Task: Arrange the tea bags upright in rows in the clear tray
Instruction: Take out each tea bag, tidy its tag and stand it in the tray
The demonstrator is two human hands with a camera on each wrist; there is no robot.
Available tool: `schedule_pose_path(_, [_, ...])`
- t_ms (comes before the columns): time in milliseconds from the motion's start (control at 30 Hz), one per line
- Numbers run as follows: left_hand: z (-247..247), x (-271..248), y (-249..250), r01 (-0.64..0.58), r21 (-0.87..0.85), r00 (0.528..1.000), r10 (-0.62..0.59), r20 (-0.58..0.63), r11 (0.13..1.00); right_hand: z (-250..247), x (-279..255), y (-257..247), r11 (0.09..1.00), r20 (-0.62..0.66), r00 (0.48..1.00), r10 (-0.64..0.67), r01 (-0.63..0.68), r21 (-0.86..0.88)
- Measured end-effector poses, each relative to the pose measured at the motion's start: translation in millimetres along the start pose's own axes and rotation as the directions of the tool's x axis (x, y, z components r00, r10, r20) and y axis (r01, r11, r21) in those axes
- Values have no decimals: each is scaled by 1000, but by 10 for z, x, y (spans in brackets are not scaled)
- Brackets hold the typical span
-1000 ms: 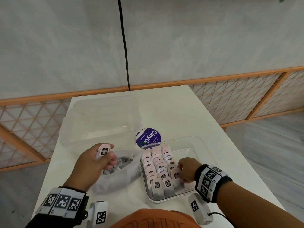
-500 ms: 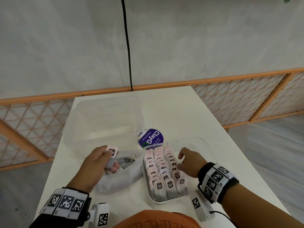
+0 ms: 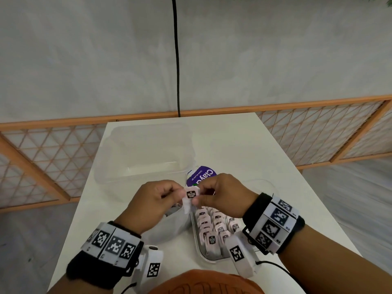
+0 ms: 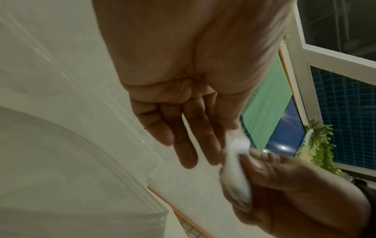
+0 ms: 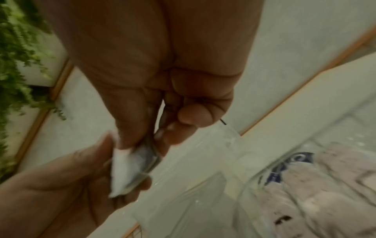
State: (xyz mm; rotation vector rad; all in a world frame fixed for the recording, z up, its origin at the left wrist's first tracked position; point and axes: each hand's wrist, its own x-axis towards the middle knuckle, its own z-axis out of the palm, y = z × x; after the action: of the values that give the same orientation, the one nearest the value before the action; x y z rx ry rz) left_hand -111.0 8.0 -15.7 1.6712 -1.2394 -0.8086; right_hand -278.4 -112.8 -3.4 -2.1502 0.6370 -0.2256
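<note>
Above the table, between the plastic bag and the tray, both hands meet on one pale pink tea bag (image 3: 190, 196) with a dark label. My left hand (image 3: 179, 193) pinches its left side and my right hand (image 3: 201, 195) pinches its right side. The left wrist view shows the tea bag (image 4: 236, 170) between the two hands, and the right wrist view shows the same tea bag (image 5: 130, 167) blurred. The clear tray (image 3: 201, 254) lies below my right wrist, with rows of upright tea bags (image 3: 212, 228) in its left part; my right hand hides its far part.
A crumpled clear plastic bag (image 3: 171, 223) with loose tea bags lies left of the tray, under my left hand. A large clear container (image 3: 144, 153) stands at the back left. Just behind the hands lies a purple pouch (image 3: 204, 174). The white table's edges are close on both sides.
My left hand has lifted the tea bag from over the plastic bag towards the middle. My right hand has left the tray's rows, risen and taken hold of the same tea bag.
</note>
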Motion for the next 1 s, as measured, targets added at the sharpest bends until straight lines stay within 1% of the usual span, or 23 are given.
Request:
schedule_pose_path(67, [-27, -15, -32, 12, -18, 1000, -13, -15, 1000, -71, -85, 80, 994, -3, 998, 62, -62, 92])
schedule_pose_path(100, [-46, -26, -46, 24, -55, 999, -26, -31, 998, -101, -126, 126, 994, -21, 996, 84, -82, 71])
schedule_pose_path(167, [-74, -49, -50, 27, -128, 998, -33, -49, 991, -143, -201, 190, 993, -65, 995, 77, -83, -90])
schedule_pose_path(267, [-36, -41, 22, -37, -162, 999, 37, -5, 986, -145, -242, 139, 957, -48, 998, -28, 13, -291])
schedule_pose_path(367, [51, -5, 156, -78, -151, 995, 86, 50, 985, -120, -201, -29, 923, -31, 986, -162, 141, -357])
schedule_pose_path(433, [75, 18, 223, -117, -129, 991, 124, 45, 985, -115, -165, -145, 909, -26, 974, -225, 200, -365])
schedule_pose_path(500, [45, 33, 234, -145, -162, 989, 147, 1, 976, -120, -143, -215, 913, -41, 967, -250, 221, -344])
schedule_pose_path(567, [-28, 46, 218, -137, -267, 989, 118, -85, 954, -147, -145, -228, 924, -69, 966, -251, 218, -313])
schedule_pose_path(633, [-105, 54, 182, -133, -306, 985, 91, -148, 943, -192, -160, -200, 937, -102, 967, -232, 194, -290])
schedule_pose_path(700, [-148, 37, 169, -139, -273, 982, 96, -165, 952, -216, -176, -192, 944, -133, 963, -236, 194, -267])
schedule_pose_path(767, [-138, 16, 182, -154, -245, 982, 122, -141, 957, -207, -185, -199, 945, -144, 956, -257, 218, -245])
schedule_pose_path(833, [-94, 7, 230, -164, -215, 984, 144, -107, 963, -168, -187, -209, 948, -124, 956, -266, 235, -214])
schedule_pose_path(867, [-67, 6, 255, -178, -188, 983, 165, -86, 966, -144, -185, -218, 944, -101, 957, -272, 244, -223])
schedule_pose_path(933, [-24, 16, 294, -203, -142, 979, 197, -51, 969, -120, -185, -191, 915, -64, 952, -299, 267, -301])
schedule_pose_path(967, [-12, 15, 305, -215, -125, 977, 211, -38, 969, -122, -193, -154, 906, -51, 956, -290, 257, -336])
schedule_pose_path(1000, [-14, 6, 306, -224, -115, 975, 222, -31, 968, -141, -211, -96, 911, -38, 970, -242, 213, -354])
